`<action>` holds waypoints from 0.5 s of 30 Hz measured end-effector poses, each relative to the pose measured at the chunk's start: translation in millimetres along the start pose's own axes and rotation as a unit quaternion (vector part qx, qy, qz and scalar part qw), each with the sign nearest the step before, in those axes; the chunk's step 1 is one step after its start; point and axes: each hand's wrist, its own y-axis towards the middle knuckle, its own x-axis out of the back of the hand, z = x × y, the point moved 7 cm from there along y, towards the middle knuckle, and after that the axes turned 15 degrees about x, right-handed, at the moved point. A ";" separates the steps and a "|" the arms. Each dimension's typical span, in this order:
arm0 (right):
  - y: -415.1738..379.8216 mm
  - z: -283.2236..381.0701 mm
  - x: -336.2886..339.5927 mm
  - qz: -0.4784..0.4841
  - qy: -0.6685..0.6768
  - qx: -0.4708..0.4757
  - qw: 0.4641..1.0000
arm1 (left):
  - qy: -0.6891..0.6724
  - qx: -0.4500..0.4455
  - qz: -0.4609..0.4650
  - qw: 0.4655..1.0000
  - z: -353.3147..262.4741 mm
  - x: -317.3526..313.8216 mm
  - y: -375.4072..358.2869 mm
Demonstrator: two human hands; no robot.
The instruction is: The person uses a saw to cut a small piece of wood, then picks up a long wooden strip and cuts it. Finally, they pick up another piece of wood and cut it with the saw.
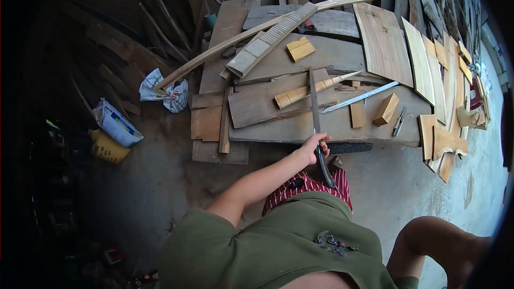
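My left hand (316, 147) is closed round the black curved handle (324, 171) of a hand saw. Its long, narrow blade (314, 99) points away from me over the bench boards, crossing above a tapered, notched wood piece (300, 93). To the right lie a white measuring tape (361, 97), a small flat block (357, 115), a thicker wood block (386, 109) and a knife-like tool (399, 122). Another yellowish block (301, 49) rests farther back. My right arm is bent at the lower right; its hand cannot be made out.
A long curved strip (214, 51) and a ridged plank (272, 39) cross the bench (278, 134). Wide boards (383, 43) and cut pieces lie on the right. White bags (116, 123) and a yellow bag (108, 147) are on the floor at left. Timber leans behind.
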 end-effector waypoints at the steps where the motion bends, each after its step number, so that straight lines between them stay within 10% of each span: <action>1: 6.1 5.5 -7.1 0.028 0.013 0.016 0.999 | -0.012 0.000 -0.009 1.000 -0.4 2.1 0.8; 15: 7.5 26.8 -28.3 0.153 0.016 0.034 0.987 | -0.019 -0.012 -0.017 1.000 0.7 -2.7 -21.7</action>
